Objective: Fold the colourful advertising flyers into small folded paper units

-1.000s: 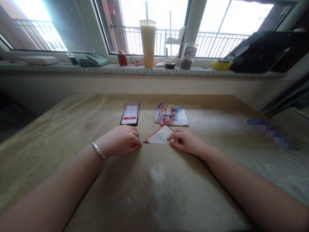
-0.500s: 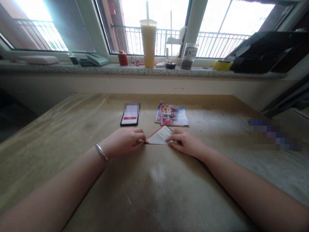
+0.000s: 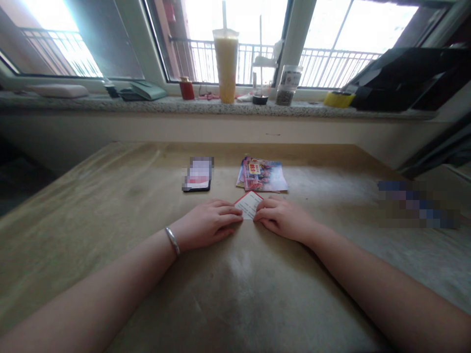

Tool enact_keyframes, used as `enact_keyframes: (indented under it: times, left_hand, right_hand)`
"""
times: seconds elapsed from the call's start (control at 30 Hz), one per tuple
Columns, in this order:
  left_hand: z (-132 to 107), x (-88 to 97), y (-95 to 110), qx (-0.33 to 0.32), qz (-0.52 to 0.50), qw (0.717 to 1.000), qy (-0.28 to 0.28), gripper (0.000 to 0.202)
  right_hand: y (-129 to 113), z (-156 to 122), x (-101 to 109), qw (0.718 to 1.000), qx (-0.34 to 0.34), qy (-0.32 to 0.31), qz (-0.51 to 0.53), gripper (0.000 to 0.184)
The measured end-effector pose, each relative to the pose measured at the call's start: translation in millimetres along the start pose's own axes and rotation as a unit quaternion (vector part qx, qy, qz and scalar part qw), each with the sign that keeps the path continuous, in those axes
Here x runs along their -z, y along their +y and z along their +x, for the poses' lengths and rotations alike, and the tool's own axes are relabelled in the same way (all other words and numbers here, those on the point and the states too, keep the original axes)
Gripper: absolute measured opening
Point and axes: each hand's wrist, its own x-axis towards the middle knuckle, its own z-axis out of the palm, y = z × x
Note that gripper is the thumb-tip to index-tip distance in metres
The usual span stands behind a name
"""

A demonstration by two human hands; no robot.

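We have both hands on a white printed paper [image 3: 250, 203] that lies flat on the bench [image 3: 235, 299], short of the middle of the far edge. One corner of the paper points at that edge, and a thin red border shows along its upper sides. Our left hand [image 3: 210, 223] lies over the paper's left part, the fingers nearly straight and close together; we cannot tell whether its grip pinches the paper or only presses it down. Our right hand [image 3: 283, 218] curls its fingers over the right part, thumb near the paper's lower side, and again we cannot tell if that grip pinches. A silver bangle [image 3: 172, 241] circles our left wrist. Between our hands and the bench's far edge, a phone [image 3: 201, 184] lies toward the far left corner, its screen partly blurred, and a stack of colourful leaflets [image 3: 268, 176] lies toward the far right corner, just beyond the paper.
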Motion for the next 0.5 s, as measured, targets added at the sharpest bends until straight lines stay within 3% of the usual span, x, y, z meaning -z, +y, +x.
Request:
enact_keyframes:
  times: [0.23, 0.5]
  left_hand:
    - [0.1, 4.7, -1.5, -0.008, 0.018, 1.000, 0.021, 0.025]
    - [-0.9, 2.8, -4.5, -0.029, 0.032, 0.998, 0.037, 0.030]
  right_hand:
    - [0.2, 3.1, -2.9, 0.999, 0.023, 0.012, -0.020, 0.027]
    - [1.4, 2.2, 1.4, 0.998, 0.034, -0.001, -0.046, 0.028]
